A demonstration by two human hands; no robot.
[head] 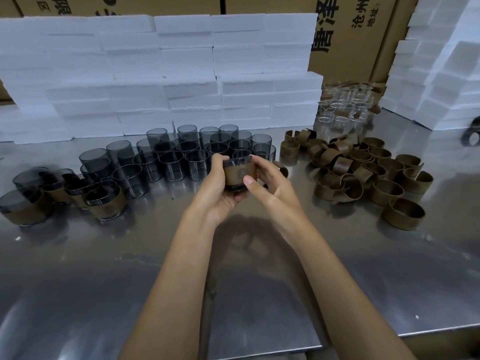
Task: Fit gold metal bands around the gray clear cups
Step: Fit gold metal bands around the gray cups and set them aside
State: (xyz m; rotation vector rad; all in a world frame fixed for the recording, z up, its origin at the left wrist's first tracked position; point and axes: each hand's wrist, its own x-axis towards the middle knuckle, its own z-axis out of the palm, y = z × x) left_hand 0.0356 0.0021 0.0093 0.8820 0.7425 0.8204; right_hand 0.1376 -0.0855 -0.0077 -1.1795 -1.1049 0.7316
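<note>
From the head camera, the person holds one gray clear cup (237,175) above the steel worktop (259,268), in front of the cluster of bare gray cups (181,154). A gold metal band (239,175) already wraps the cup's middle, with a small round emblem facing the camera; a dark strip of glass shows above the band and the thick base shows below it. The left hand (215,188) cradles the cup from the left and beneath, its fingers curled round the far side and its grip closed on the cup. The right hand (267,183) closes in from the right, thumb (249,181) pressed flat on the band's face and fingers wrapped behind, so its grip is on the band.

The cup looks rigid, smooth-walled and probably slippery and breakable, with most of its weight in the base. Supporting it from beneath, as the left hand does, seems the safest hold. The band looks like thin springy sheet with an open gap, judging by the loose bands (363,172) heaped on the right. It likely flexes to clip on and could scratch or skew if forced. It is best pushed on its broad face, near the gap edges, not at the thin rim.

Finished banded cups (104,201) stand on the left of the worktop. White foam blocks (155,74) are stacked behind, and colourless glass cups (340,110) stand at the back right.
</note>
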